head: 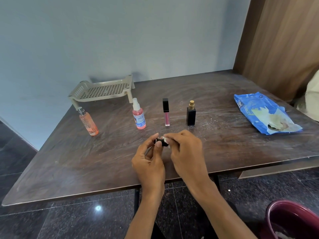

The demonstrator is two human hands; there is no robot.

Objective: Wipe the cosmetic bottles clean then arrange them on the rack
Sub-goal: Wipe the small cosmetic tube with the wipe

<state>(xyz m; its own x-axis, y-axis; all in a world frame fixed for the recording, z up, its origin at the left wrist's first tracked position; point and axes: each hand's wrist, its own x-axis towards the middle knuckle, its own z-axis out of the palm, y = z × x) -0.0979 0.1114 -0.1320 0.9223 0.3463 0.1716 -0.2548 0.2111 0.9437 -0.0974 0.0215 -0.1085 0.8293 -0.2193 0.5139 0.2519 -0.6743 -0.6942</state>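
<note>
Evidently wiping was in hand: a small black item (163, 143), perhaps a cap, was pinched in the left hand (149, 161) over the surface (69, 161), while the grip of the right hand (187, 149) was clamped on a white wipe (166, 139) pressed against it. Nothing was yet set on the rack (101, 91), well apart behind, so a far reach would be needed next.

- A dark brown desk (69, 161) with a scuffed, streaked wood-grain top fills the middle of the room.
- Behind the desk stands a plain pale blue wall (120, 31).
- At the desk's far right corner rises a brown wood-grain panel (279, 40).
- Under the desk, a dark metal leg (136, 199) stands on a floor (77, 221) of polished dark speckled tiles.
- A bright spot of light (98, 208) reflects off the floor below the desk's near edge.
</note>
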